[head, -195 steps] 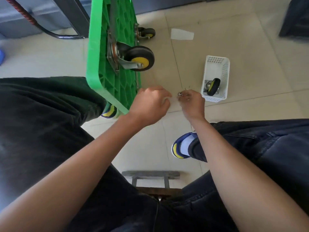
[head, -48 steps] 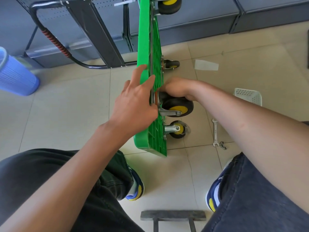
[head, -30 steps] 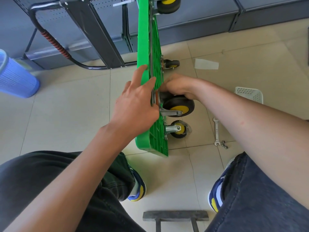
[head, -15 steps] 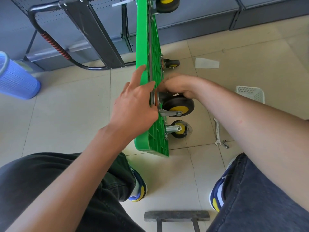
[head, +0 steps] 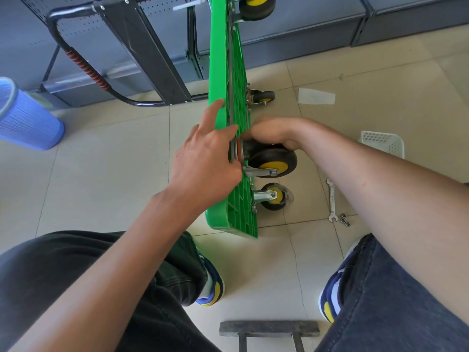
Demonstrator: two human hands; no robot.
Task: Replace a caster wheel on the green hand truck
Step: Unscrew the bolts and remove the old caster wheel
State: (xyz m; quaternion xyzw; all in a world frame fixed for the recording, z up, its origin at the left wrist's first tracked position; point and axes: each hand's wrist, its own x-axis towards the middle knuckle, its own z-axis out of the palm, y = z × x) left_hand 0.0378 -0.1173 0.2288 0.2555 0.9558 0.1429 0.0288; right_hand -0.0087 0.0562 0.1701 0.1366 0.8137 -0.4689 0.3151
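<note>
My dark-trousered knees frame the pale tiled floor [head: 106,174]. My left hand [head: 205,161] lies flat, fingers straight, against the green plastic hand truck deck [head: 238,105], which stands on edge. My right hand [head: 269,133] curls over the black caster wheel with a yellow hub [head: 272,162] at its mounting plate. A steel spanner [head: 332,199] and small nuts [head: 344,219] lie right; a white basket [head: 383,143] beyond.

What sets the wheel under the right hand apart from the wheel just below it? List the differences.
The upper wheel looks larger than the lower wheel. The right hand rests on the upper wheel; nothing touches the lower. The lower wheel has a straight fork, the upper an angled one. Both are black with yellow hubs, on the green cart.
</note>
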